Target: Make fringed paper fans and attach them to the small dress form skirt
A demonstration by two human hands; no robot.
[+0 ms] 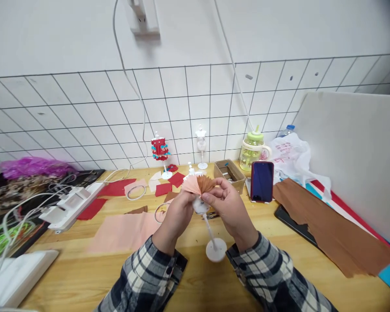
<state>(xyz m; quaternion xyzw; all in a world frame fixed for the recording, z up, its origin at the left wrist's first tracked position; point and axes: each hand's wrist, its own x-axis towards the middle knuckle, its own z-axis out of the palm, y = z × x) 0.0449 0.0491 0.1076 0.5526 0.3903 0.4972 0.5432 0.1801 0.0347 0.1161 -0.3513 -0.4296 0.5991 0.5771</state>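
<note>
My left hand (177, 213) and my right hand (226, 203) are both closed on a small white mannequin stand (214, 248), held tilted above the wooden table (195, 281). A fan of pleated pink and brown paper (198, 183) sits at the mannequin's top, pinched between the fingers of both hands. The stand's round base points toward me. Both sleeves are dark plaid.
A red-dressed mannequin (160, 149) and a bare white one (201, 145) stand by the tiled wall. Red, pink and brown paper pieces (120, 232), a tape ring (136, 192), a cardboard box (230, 172), a propped phone (262, 181), a green bottle (251, 151) and a power strip (68, 206) surround my hands.
</note>
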